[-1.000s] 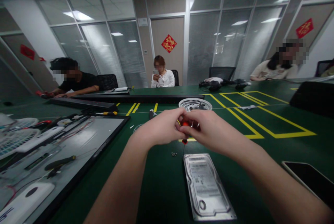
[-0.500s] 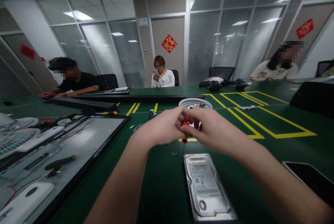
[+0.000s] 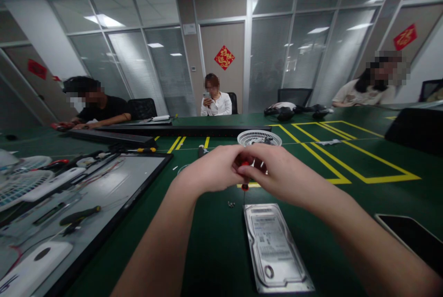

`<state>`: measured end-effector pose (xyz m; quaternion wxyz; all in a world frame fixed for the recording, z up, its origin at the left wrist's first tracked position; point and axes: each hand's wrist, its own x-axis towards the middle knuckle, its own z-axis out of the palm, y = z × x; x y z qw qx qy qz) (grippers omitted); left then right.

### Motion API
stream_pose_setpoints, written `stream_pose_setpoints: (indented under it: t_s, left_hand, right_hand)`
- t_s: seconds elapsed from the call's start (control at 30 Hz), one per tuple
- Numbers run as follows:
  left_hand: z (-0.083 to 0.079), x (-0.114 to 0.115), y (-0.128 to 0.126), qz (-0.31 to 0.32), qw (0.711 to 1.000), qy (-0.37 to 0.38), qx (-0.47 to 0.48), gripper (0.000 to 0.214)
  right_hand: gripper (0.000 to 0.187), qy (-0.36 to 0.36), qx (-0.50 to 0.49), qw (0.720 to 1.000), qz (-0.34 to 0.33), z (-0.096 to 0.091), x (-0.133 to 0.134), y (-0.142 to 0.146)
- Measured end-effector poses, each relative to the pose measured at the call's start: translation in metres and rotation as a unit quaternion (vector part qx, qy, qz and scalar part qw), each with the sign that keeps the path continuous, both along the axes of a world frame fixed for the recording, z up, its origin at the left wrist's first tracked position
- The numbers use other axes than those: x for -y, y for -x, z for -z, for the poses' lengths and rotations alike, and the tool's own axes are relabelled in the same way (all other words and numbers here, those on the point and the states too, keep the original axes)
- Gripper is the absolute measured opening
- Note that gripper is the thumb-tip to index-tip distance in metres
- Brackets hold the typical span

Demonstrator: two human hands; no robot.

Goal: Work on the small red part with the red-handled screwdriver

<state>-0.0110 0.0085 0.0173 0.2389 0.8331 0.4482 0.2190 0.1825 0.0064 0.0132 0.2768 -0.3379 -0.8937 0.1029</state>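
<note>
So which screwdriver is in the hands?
The red-and-black screwdriver, shaft pointing down near the hard drive; the dark-green-handled one and the yellow-and-black tool lie at left.

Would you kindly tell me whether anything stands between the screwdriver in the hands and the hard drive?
Nothing visible does: the screwdriver, held between the left hand and right hand, points down to the far left corner of the hard drive. The small screws lie to the left, off that path.

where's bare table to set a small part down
Bare green table shows between left forearm and hard drive, nearer than tiny metal pieces, and between yellow tape and phone. Left side is crowded: screwdriver on panel.
</note>
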Motion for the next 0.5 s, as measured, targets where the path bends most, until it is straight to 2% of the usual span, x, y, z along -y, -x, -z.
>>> stream_pose_setpoints:
  t_s: [0.13,0.33,0.4,0.5]
  left_hand:
    - [-0.0034,0.0033,0.0015,-0.024,0.999,-0.023,-0.024,0.030]
    - [0.0007,-0.0024,0.0012,-0.002,1.000,0.010,-0.023,0.033]
    - [0.0019,-0.0033,0.0009,0.006,1.000,0.006,-0.022,0.032]
    - [0.0012,-0.0016,0.0011,0.010,1.000,0.001,-0.017,0.033]
  right_hand:
    - [0.029,0.007,0.002,1.000,-0.028,-0.0018,0.0015,0.0008]
    - [0.006,0.010,0.013,0.999,0.028,-0.0005,0.0006,0.0019]
    - [0.008,0.004,0.010,0.999,0.041,0.0001,0.0002,0.0006]
    - [0.008,-0.012,0.005,1.000,0.016,0.0000,-0.0005,-0.0014]
